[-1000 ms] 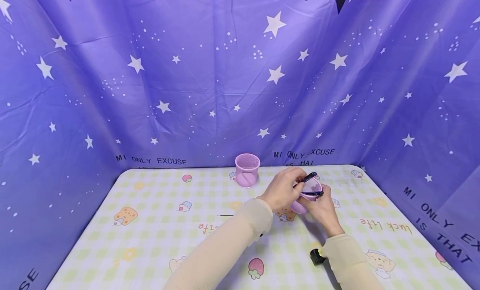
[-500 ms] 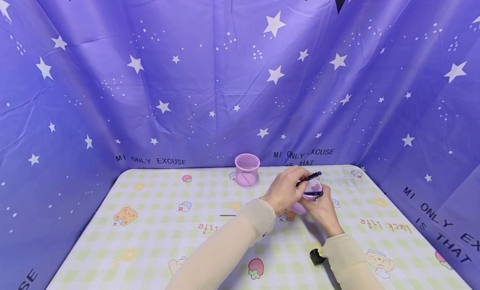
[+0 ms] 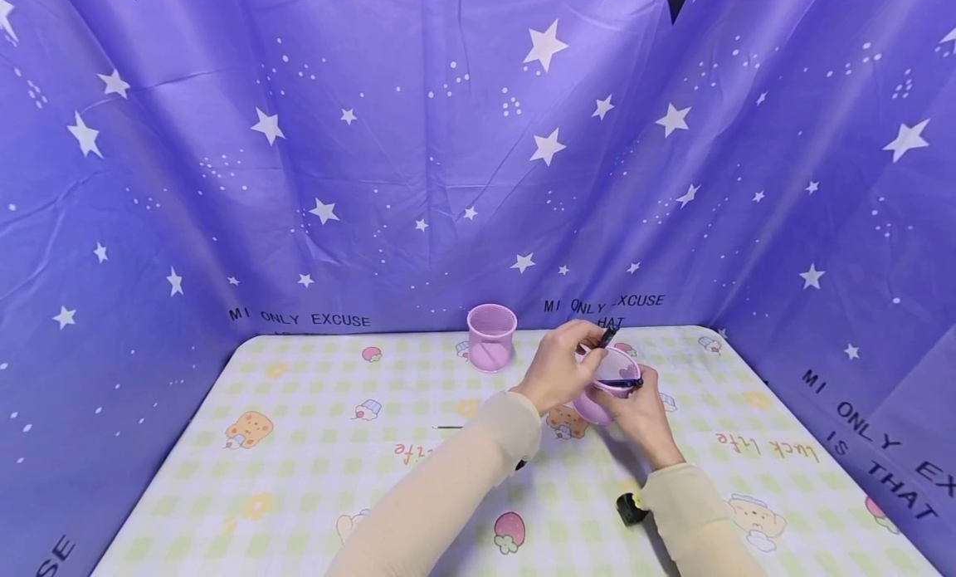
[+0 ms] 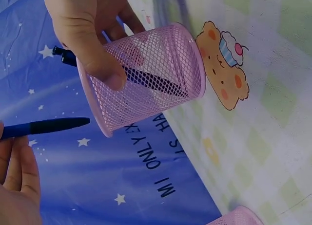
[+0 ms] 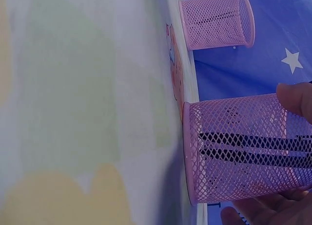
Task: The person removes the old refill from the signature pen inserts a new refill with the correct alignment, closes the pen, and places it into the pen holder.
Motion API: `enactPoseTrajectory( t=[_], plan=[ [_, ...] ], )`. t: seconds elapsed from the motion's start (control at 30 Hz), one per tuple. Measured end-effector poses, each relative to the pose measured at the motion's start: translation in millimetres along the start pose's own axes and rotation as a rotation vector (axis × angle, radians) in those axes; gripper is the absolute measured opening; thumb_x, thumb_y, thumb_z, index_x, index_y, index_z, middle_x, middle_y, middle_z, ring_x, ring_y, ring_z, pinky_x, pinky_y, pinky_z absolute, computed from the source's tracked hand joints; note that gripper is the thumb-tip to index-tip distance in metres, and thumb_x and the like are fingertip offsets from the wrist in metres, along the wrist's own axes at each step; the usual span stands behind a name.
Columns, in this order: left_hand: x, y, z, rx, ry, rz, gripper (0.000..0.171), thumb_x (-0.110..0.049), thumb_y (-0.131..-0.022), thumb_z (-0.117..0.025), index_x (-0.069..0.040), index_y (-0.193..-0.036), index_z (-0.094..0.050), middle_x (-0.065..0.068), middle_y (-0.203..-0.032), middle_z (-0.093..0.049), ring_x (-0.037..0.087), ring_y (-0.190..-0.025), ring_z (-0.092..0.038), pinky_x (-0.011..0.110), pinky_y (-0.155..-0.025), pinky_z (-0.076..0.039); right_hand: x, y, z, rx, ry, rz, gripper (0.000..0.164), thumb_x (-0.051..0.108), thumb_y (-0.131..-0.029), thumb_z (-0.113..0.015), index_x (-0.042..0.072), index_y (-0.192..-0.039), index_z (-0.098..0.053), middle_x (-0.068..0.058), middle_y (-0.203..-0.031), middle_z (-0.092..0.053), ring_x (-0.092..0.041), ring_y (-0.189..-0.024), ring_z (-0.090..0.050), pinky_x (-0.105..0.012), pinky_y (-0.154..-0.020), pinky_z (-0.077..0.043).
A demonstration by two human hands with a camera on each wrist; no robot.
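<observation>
Between thumb and fingers, my left hand (image 3: pixel 558 363) pinches a dark blue pen (image 4: pixel 51 126) just outside the mouth of a pink mesh pen holder (image 4: pixel 146 74). The pen's tapered end points at the rim. My right hand (image 3: pixel 642 415) grips the holder's side, thumb across the mesh near the rim, fingers partly hidden behind it. Inside that holder lean two dark pens (image 5: pixel 253 151), seen through the mesh in the right wrist view. The holder's base is right at the checkered tablecloth.
Farther back stands a second pink mesh holder (image 3: pixel 491 338), a dark thin line showing through its mesh. A thin stick (image 3: pixel 448 427) lies on the tablecloth (image 3: pixel 299 461) by my left forearm. A small black block (image 3: pixel 631 509) is beside the right sleeve. A starry purple curtain (image 3: pixel 418 145) surrounds the table.
My left hand has shifted slightly up and back to the left, and its pen has swung steeper over the holder's mouth. The right hand and holder have barely moved.
</observation>
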State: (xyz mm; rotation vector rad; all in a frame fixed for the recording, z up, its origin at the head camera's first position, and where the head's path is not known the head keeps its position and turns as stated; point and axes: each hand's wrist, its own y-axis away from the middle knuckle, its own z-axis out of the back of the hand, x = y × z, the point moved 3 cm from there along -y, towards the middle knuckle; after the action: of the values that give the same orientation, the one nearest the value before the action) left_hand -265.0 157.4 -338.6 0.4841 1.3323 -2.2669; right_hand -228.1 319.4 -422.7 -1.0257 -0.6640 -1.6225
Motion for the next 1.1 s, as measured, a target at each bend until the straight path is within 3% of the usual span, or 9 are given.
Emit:
enactPoseTrajectory(
  t=[0.17,0.4,0.57,0.83,1.1],
  plan=[
    [5.9,2.8,-1.9,-0.031,0.027,0.014,0.017,-0.001,-0.083,-0.069,-0.006,-0.099,-0.065,0.001,-0.092,-0.067,0.004,-0.083,-0.059,0.012,-0.076,-0.047,0.2,-0.2,-0.2,-0.006,0.007,-0.012,0.109,0.045,-0.073,-0.079,0.0,-0.145,-0.01,-0.032,-0.139,-0.036,-0.044,-0.128,-0.038,-0.055,-0.106,-0.027],
    [8.3,5.5,-6.0,0.002,0.016,0.025,0.016,-0.002,-0.083,-0.069,-0.007,-0.098,-0.065,0.001,-0.094,-0.068,0.003,-0.083,-0.06,0.014,-0.077,-0.049,0.4,0.4,0.3,-0.005,0.004,-0.018,0.109,0.045,-0.073,-0.08,0.0,-0.144,-0.01,-0.032,-0.137,-0.037,-0.044,-0.126,-0.039,-0.055,-0.106,-0.028],
    [8.8,7.3,-8.7,0.051,-0.031,0.033,0.019,-0.004,-0.084,-0.069,-0.009,-0.101,-0.064,0.0,-0.097,-0.069,0.005,-0.085,-0.061,0.017,-0.08,-0.049,0.0,0.1,0.4,-0.009,0.003,-0.001,0.105,0.039,-0.075,-0.08,-0.002,-0.143,-0.011,-0.033,-0.137,-0.036,-0.044,-0.126,-0.039,-0.055,-0.106,-0.028],
    [14.6,12.7,-14.9,0.096,-0.103,0.045,0.021,-0.006,-0.085,-0.069,-0.012,-0.104,-0.065,-0.002,-0.102,-0.069,0.005,-0.091,-0.062,0.01,-0.085,-0.043,0.8,-0.8,-0.8,-0.017,0.016,0.003,0.106,0.043,-0.075,-0.079,-0.001,-0.143,-0.012,-0.032,-0.136,-0.038,-0.043,-0.126,-0.04,-0.053,-0.106,-0.029],
    [19.8,17.6,-19.6,0.119,-0.221,0.072,0.017,-0.012,-0.084,-0.068,-0.014,-0.101,-0.066,-0.002,-0.098,-0.07,0.013,-0.091,-0.065,0.019,-0.086,-0.046,0.2,-1.5,-1.8,-0.015,0.015,-0.007,0.109,0.047,-0.073,-0.08,-0.001,-0.144,-0.012,-0.032,-0.137,-0.037,-0.043,-0.126,-0.04,-0.053,-0.105,-0.03]
  ],
)
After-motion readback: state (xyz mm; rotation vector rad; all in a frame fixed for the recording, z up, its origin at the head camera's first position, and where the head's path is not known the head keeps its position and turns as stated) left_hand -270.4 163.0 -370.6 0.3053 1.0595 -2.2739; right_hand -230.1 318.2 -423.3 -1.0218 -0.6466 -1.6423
